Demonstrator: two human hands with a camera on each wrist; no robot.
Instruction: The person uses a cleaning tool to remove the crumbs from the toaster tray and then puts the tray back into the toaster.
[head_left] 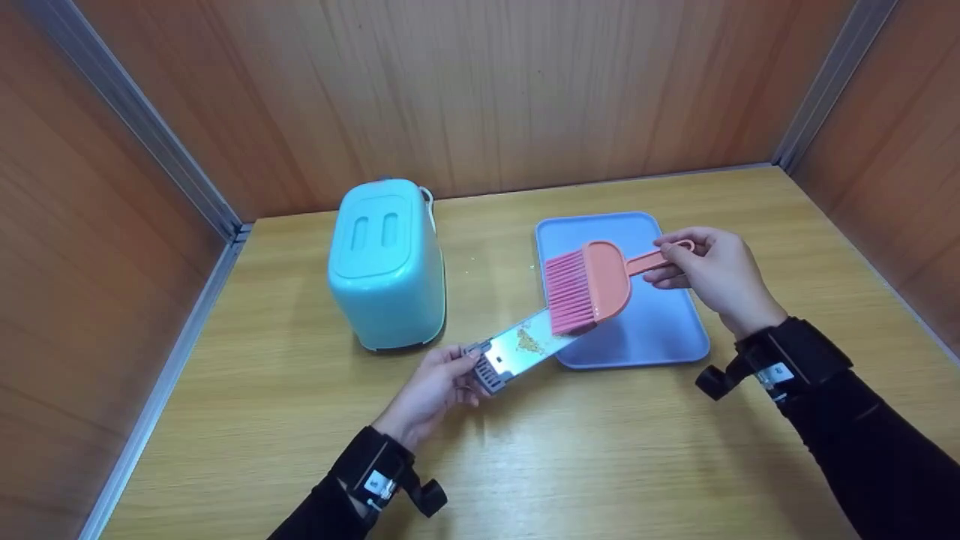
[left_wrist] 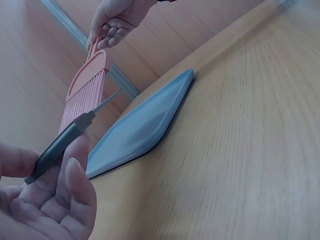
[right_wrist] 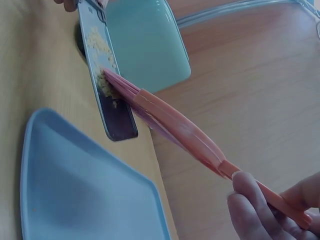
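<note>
The left hand [head_left: 431, 390] pinches the grey handle of a flat metal blade [head_left: 525, 346], probably a scraper, carrying yellowish crumbs above the blue tray [head_left: 660, 330]. The right hand [head_left: 712, 274] grips the light pink brush [head_left: 589, 289] by its stiff handle; soft bristles touch the blade.

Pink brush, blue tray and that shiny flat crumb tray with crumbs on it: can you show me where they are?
pink brush [head_left: 589, 289], head view, on the flat back above the bristles.
blue tray [head_left: 652, 330], head view, on its bare floor.
crumb tray [head_left: 517, 349], head view, on the metal beside the crumbs.
</note>
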